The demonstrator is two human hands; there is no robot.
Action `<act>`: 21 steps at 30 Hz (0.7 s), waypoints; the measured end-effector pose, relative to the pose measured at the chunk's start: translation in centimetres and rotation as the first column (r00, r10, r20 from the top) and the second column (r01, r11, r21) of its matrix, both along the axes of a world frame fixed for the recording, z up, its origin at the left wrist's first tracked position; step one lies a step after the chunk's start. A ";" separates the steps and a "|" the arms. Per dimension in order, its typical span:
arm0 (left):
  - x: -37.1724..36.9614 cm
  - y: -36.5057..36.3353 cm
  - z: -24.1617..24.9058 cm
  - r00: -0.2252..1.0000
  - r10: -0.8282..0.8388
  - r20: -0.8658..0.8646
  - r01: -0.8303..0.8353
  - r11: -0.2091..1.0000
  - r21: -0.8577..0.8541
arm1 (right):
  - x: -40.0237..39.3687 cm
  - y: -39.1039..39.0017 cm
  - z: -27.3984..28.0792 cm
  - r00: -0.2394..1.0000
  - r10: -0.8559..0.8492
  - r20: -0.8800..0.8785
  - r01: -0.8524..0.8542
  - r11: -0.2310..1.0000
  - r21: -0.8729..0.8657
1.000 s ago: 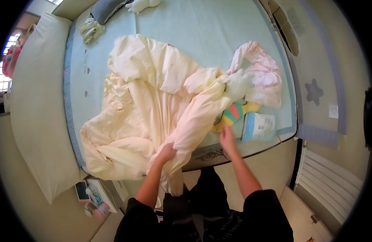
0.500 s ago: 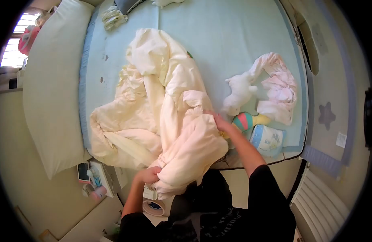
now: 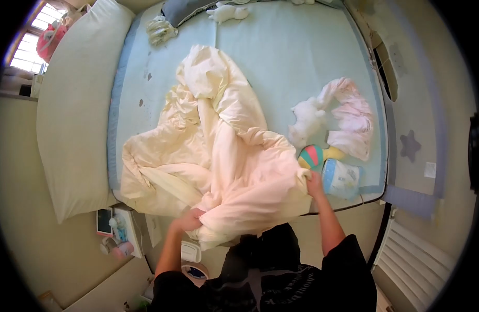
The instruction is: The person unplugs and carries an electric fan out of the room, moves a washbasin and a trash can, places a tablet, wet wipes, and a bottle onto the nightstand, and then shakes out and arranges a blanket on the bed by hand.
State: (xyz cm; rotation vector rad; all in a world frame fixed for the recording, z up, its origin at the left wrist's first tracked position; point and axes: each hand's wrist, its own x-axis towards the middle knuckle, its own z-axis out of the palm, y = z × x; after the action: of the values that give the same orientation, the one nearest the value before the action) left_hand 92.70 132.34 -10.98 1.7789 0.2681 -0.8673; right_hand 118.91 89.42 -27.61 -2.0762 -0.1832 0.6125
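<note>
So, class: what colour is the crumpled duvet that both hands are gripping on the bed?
Pale cream, shading slightly pinkish near the hands; the duvet shows best in the head view.

Cream duvet [image 3: 218, 156] on pale blue sheet [image 3: 281, 62]. Right of duvet: white plush [image 3: 308, 120], pale pink blanket [image 3: 351, 117], toy [image 3: 313, 156] striped red, green, yellow, and white-and-blue pack [image 3: 342, 178]. Left of duvet: sage-green headboard [image 3: 73, 104]. Above it: grey pillow [image 3: 179, 9]. Black sleeves [image 3: 343, 270].
</note>
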 end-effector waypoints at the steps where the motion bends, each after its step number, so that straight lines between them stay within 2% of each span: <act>1: -0.6 0.2 -0.4 1.000 -0.022 0.011 0.020 0.993 0.114 | -0.3 -1.7 4.9 0.993 0.059 0.101 -0.053 0.997 -0.061; 2: -0.2 0.0 0.0 0.998 -0.039 0.059 0.031 0.991 0.130 | -0.7 -3.0 10.3 0.973 0.122 0.194 -0.098 0.987 -0.128; 4: 2.0 -0.9 1.0 0.986 -0.076 0.147 0.052 0.986 0.160 | -3.0 -6.7 14.8 0.903 0.290 0.319 -0.190 0.932 -0.310; 7: 3.4 -2.6 -0.5 0.945 -0.002 0.328 -0.082 0.967 0.242 | -7.7 -9.7 19.2 0.938 0.183 0.293 -0.096 0.953 -0.287; 10: 6.1 -1.8 -1.1 0.955 0.048 0.293 -0.151 0.929 0.339 | -13.0 -9.7 19.5 0.989 0.029 0.145 -0.015 0.995 -0.101; 12: 6.9 0.4 -4.2 0.909 0.123 0.399 -0.292 0.871 0.395 | -16.0 -7.4 20.2 0.993 0.121 -0.001 -0.118 0.966 -0.232; 14: 8.0 1.6 -4.5 0.886 0.197 0.419 -0.424 0.709 0.563 | -19.6 -5.0 16.1 0.973 0.216 -0.075 -0.228 0.945 -0.233; 15: 8.2 2.2 -4.6 0.871 0.229 0.435 -0.477 0.608 0.635 | -21.2 -2.9 15.6 0.958 0.271 -0.089 -0.285 0.915 -0.286; 16: 8.2 2.6 -5.4 0.853 0.256 0.454 -0.506 0.615 0.605 | -22.3 -0.6 15.4 0.939 0.326 -0.107 -0.342 0.876 -0.338; 18: 7.4 3.4 -7.4 0.814 0.321 0.483 -0.567 0.619 0.544 | -23.6 3.0 14.2 0.868 0.443 -0.223 -0.490 0.835 -0.251; 21: 6.4 1.5 -8.1 0.861 0.183 0.474 -0.415 0.793 0.446 | -23.1 5.4 9.8 0.654 0.737 -0.171 -0.746 0.590 -0.311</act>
State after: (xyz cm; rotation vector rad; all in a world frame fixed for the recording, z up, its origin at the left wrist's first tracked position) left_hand 99.09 133.81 -19.10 2.3038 0.5489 -0.1602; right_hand 95.77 94.84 -17.86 -2.2954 -1.0506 1.2555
